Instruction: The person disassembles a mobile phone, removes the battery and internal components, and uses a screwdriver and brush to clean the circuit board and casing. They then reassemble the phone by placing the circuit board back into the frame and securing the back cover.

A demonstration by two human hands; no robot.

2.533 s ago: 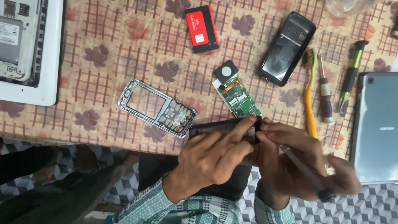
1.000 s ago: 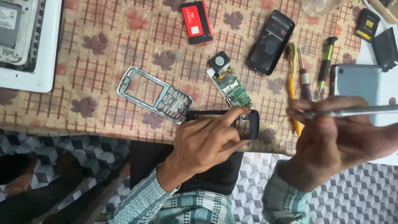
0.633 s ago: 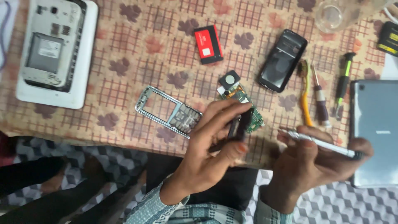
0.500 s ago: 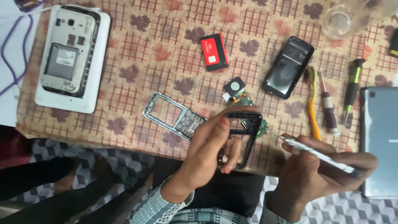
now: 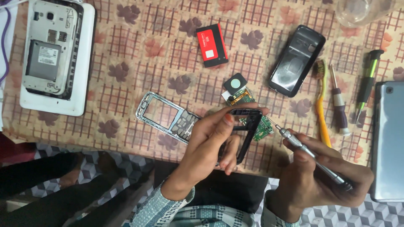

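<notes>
The black rectangular plastic phone frame (image 5: 246, 132) is clamped in the left hand (image 5: 210, 145); beside it, the right hand (image 5: 320, 176) grips a slim silver metal screwdriver (image 5: 309, 153).

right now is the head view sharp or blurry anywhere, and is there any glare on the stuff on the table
Head view: even, soft light, faint shadows. The red battery and silver keypad frame look sharp; the left hand holding the black phone frame and the right hand with the silver screwdriver are slightly soft. Pale glare lies on the black back cover and the grey tablet.
</notes>
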